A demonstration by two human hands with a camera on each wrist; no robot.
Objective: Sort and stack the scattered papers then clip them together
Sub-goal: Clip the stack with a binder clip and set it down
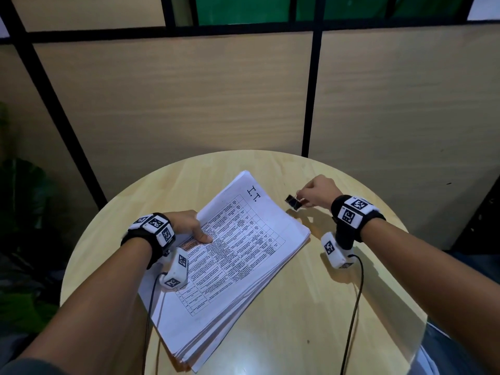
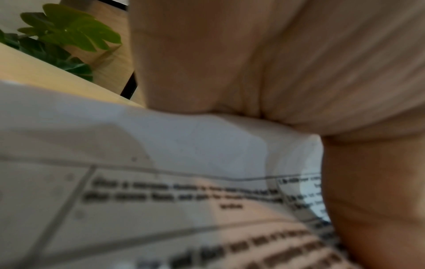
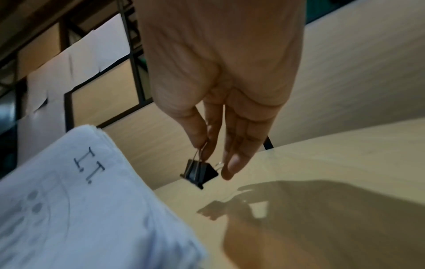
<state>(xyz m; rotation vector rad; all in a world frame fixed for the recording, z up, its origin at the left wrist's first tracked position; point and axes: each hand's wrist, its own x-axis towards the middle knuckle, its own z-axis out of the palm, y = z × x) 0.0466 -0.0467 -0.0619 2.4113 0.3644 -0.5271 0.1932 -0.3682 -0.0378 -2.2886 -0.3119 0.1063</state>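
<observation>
A thick stack of printed papers lies slanted on the round wooden table, its top sheet a table with "I.T." written at the far corner. My left hand grips the stack's left edge, thumb on top; the left wrist view shows the palm against the paper. My right hand pinches the wire handle of a black binder clip between thumb and forefinger, and the clip hangs just above the table, right of the stack's far corner.
Beige partition panels with black frames stand behind the table. A green plant sits off the left side. Cables from the wrist cameras trail over the table toward me.
</observation>
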